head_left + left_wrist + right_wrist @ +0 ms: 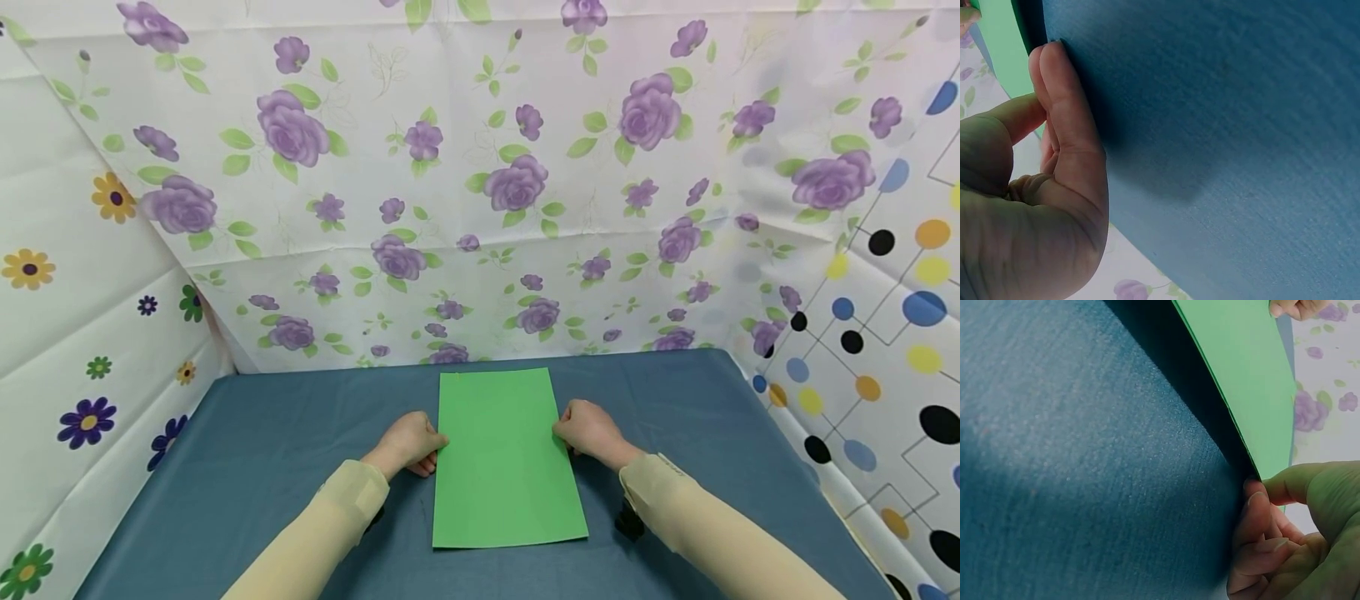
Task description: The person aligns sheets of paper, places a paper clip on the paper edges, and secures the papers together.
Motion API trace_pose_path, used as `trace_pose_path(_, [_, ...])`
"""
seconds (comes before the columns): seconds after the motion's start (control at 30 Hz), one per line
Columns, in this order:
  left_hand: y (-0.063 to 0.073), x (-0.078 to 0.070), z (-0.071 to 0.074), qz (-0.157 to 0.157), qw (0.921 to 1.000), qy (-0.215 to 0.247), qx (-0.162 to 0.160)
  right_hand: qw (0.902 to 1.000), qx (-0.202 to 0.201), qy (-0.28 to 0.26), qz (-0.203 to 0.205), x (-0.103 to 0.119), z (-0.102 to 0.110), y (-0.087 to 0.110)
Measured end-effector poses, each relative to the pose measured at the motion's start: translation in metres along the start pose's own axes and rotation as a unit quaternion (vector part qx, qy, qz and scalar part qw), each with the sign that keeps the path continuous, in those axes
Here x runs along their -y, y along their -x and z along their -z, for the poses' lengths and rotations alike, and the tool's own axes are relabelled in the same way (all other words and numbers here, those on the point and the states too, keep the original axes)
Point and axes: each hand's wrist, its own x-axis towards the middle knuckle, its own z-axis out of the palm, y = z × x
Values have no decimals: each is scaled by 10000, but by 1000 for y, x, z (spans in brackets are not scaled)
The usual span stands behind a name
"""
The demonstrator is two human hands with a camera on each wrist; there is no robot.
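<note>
A bright green sheet of paper [504, 467] lies lengthwise in front of me, slightly raised off the blue cloth, with a dark shadow under its edge in the right wrist view. My left hand [409, 443] pinches its left edge between thumb and fingers. On the opposite edge, my right hand [594, 433] pinches the paper [1241, 381] with thumb above and fingertips beneath. Seen from the left wrist, the thumb [1022, 115] meets the fingers near the green edge. Whether the paper is one layer or several, I cannot tell.
A blue cloth [300, 450] covers the table. Behind it hangs a white sheet with purple roses [517, 183]. A daisy-print sheet [75, 333] borders the left side, and a sheet with coloured dots [885, 367] the right.
</note>
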Motion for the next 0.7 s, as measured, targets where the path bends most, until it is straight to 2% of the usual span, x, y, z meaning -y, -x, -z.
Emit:
trace_pose_path(0.27, [-1, 1, 0, 72, 9999, 74, 80, 9999, 19, 134, -100, 1, 2, 0])
trace_pose_path(0.5, [-3, 3, 0, 176, 9998, 108, 70, 9998, -88, -7, -183, -1, 3, 2])
trace_pose_path(0.7, [-2, 5, -1, 103, 9999, 103, 36, 9996, -177, -104, -180, -5, 2, 4])
